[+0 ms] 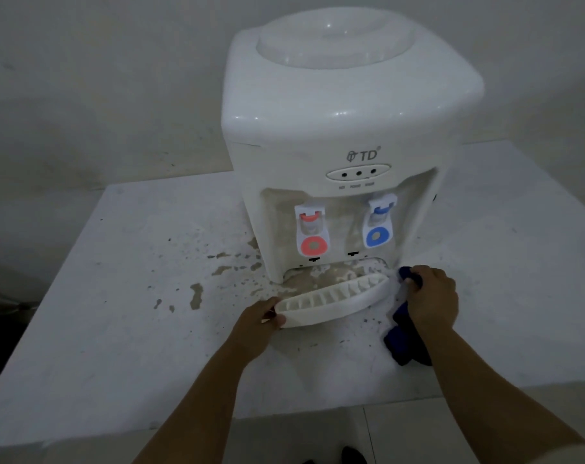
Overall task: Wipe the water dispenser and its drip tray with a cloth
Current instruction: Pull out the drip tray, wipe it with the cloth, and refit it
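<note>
1. I see the white water dispenser [344, 155] standing upright toward the back of a white tabletop [117, 329], its hot tap [310, 229] marked red and its cold tap [379, 222] marked blue.
2. The drip tray [334, 301] lies out in front of the dispenser's base, slanted, with its right end nearer the slot and its left end swung toward me.
3. My left hand [261, 324] grips the tray's left end, thumb curled over the front edge; the other fingers are hidden beneath it.
4. My right hand [433, 296] has its fingers curled round a dark blue cloth [401, 336], bunched beside the tray's right end, with the loose part trailing down onto the tabletop.
5. I judge the tray to be light, stiff moulded plastic with a ribbed top; it may be wet and slippery, so holding it by one end while wiping along the ribs looks sensible.
6. The cloth is soft and limp, so it should press into the grooves easily.
7. The dispenser body looks bulky and glossy; I would steady it rather than push hard, since it might slide.
8. The tabletop is speckled with brown stains [197, 294] and splashes left of the base, and the recess behind the tray looks grimy.
9. A plain pale wall stands behind, pale floor tiles show below, and the light is dim.
</note>
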